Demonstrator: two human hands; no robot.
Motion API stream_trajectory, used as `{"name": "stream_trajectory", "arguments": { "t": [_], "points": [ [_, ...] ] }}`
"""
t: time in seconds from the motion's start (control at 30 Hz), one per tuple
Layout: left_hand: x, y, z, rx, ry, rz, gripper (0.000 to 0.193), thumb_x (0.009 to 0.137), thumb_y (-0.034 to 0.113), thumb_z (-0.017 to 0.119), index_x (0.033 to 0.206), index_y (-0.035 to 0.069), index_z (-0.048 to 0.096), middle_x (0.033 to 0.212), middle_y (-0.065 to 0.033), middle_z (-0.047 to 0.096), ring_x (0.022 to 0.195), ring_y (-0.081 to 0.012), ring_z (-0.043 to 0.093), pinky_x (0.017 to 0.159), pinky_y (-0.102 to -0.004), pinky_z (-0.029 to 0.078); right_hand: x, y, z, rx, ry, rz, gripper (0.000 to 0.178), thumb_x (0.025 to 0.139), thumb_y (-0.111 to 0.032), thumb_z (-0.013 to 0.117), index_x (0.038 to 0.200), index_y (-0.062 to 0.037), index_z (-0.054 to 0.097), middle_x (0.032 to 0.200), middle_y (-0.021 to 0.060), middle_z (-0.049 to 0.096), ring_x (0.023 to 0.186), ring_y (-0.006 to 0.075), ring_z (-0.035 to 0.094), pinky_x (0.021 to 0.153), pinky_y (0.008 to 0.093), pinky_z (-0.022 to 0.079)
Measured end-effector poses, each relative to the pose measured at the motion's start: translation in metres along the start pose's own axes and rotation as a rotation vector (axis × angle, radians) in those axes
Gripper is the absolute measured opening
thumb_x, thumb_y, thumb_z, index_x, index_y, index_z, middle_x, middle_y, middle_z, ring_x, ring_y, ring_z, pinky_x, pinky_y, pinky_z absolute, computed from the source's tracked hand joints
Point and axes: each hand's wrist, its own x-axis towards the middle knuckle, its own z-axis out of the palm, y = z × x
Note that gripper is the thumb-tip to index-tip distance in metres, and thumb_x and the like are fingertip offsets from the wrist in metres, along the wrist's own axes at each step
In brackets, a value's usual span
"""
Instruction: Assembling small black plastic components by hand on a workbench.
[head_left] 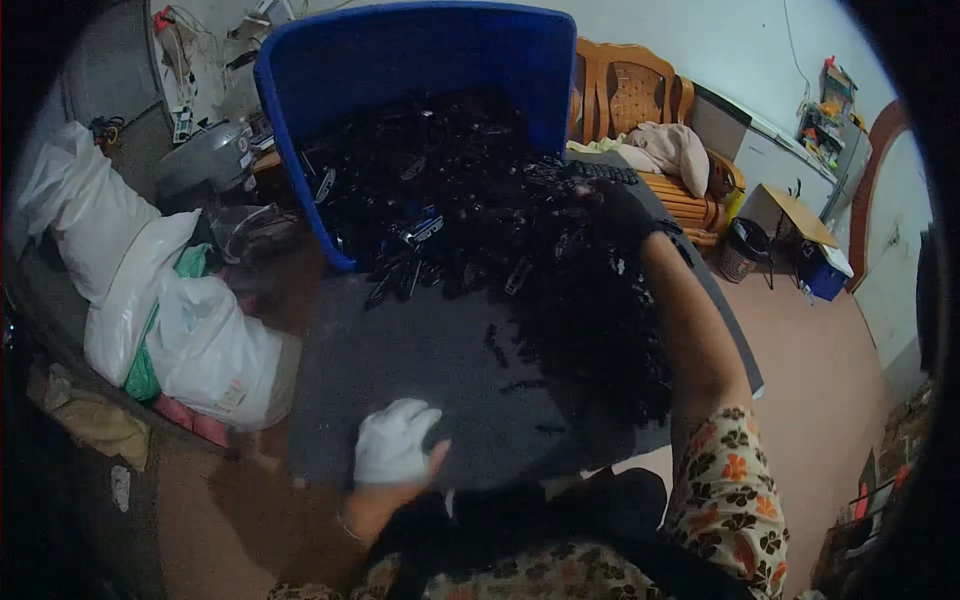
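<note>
Head camera view shows one big blue plastic bin (420,55) at the far edge of one flat dark grey worktop (400,350). The bin is tipped, with its mouth facing the person. Lots of small, shiny black plastic parts (450,200) fill its lower side and spill out over the worktop's far and right parts. They are too many to count. A few small dark bits lie apart from the heap, near the worktop's middle.

The person has two gloved hands. One left hand (395,440), in a white glove with its thumb bare, is at the near left corner. Its fingers are spread a little and softly bent, with nothing seen in them. One right hand (615,210), in a dark glove, reaches to the black parts near the far right corner. Glove and parts look alike, so I cannot tell if it grips any.

Left of the worktop stand about three stuffed white plastic sacks (215,350). Past the far right corner are one brown wooden bench (640,85) and one dark round waste basket (745,250).
</note>
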Motion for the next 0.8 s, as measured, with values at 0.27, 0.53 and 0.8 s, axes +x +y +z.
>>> {"name": "stream_trajectory", "arguments": {
  "t": [0.27,0.53,0.8],
  "points": [
    [0.007,0.004,-0.005,0.019,-0.164,-0.095,0.035,0.068,0.024,0.069,0.098,0.006,0.062,0.098,-0.0101,0.059,0.097,-0.0272,0.057,0.080,-0.0407,0.044,0.071,0.026,0.054,-0.421,-0.206,-0.364,0.056,0.086,-0.053,0.048,0.115,-0.0064,0.058,0.119,0.0239,0.054,0.116,0.0355,0.048,0.098,0.0422,0.037],
    [0.006,0.006,-0.006,0.034,-0.059,-0.061,0.040,0.066,0.025,0.072,0.096,0.000,0.062,0.096,-0.0170,0.060,0.087,-0.0337,0.059,0.075,-0.0430,0.047,0.022,-0.058,0.078,-0.459,-0.289,-0.354,0.049,0.088,-0.046,0.047,0.112,-0.0052,0.059,0.116,0.0226,0.055,0.111,0.0357,0.052,0.095,0.0421,0.040],
    [0.002,0.006,0.003,0.060,-0.091,-0.131,0.063,0.069,0.034,0.071,0.119,0.002,0.050,0.110,-0.0163,0.055,0.100,-0.0336,0.055,0.085,-0.0429,0.044,-0.058,-0.101,0.076,-0.422,-0.362,-0.395,0.043,0.090,-0.040,0.046,0.108,-0.0040,0.060,0.114,0.0213,0.057,0.105,0.0360,0.055,0.091,0.0419,0.042]
  ]
}}
